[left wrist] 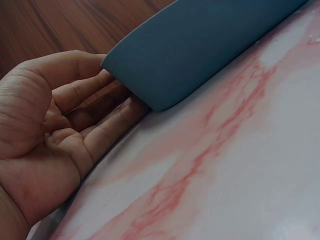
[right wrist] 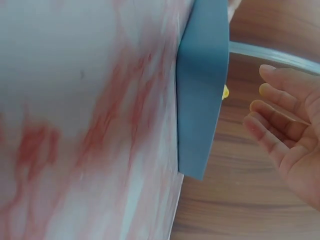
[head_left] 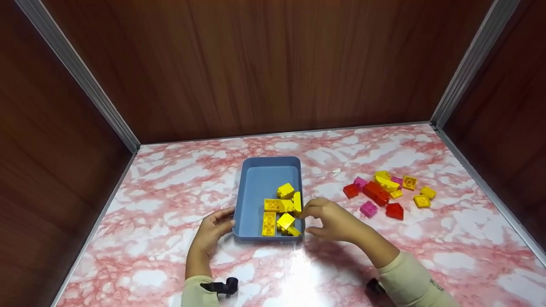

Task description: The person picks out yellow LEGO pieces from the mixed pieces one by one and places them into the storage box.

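A blue-grey tray [head_left: 258,183] lies on the table, with several yellow toy building blocks [head_left: 269,223] in its near right part. My left hand [head_left: 209,232] is at the tray's left wall. In the left wrist view its extended fingers and thumb touch the outside of the tray [left wrist: 165,55]. Beside the right wall is my right hand [head_left: 335,220], fingers loosely bent. Nothing lies between the fingers of the right hand [right wrist: 292,122] in the right wrist view, where it is apart from the tray [right wrist: 202,85].
Right of the tray, a loose group holds red blocks [head_left: 376,192], pink blocks [head_left: 368,209] and more yellow blocks [head_left: 422,201]. The marbled pink and white table [head_left: 170,179] is bounded by brown wood-grain panels [head_left: 273,68] with metal edging.
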Demonstrator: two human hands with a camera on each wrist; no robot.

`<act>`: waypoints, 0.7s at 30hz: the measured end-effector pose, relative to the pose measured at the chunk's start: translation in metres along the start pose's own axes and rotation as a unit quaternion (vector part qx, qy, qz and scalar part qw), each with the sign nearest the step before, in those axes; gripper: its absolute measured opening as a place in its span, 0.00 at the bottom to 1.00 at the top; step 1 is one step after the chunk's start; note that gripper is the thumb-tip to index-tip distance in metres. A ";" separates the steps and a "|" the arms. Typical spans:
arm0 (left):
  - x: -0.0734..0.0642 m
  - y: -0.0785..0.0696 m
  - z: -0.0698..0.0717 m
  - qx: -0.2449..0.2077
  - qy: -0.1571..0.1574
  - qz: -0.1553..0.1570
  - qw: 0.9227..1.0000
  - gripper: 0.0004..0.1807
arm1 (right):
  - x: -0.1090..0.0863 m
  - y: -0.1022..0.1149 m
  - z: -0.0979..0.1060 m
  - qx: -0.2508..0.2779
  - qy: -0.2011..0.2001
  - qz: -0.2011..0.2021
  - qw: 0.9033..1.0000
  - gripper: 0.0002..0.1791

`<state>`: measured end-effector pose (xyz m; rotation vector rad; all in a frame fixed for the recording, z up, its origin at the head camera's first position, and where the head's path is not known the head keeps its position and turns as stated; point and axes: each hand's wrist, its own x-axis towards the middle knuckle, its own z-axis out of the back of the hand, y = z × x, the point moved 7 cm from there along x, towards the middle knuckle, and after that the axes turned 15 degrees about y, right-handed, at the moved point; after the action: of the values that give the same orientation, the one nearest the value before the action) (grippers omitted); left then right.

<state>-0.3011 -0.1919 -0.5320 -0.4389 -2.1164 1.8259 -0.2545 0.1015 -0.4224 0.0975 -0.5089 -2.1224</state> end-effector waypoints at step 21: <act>-0.002 0.000 0.000 0.002 0.004 0.006 1.000 0.28 | -0.090 -0.057 0.033 -0.071 -0.095 -0.083 0.990 0.10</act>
<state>-0.2997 -0.1926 -0.5319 -0.4578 -2.1079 1.8308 -0.2560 0.2132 -0.4255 -0.1489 -0.4715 -2.3373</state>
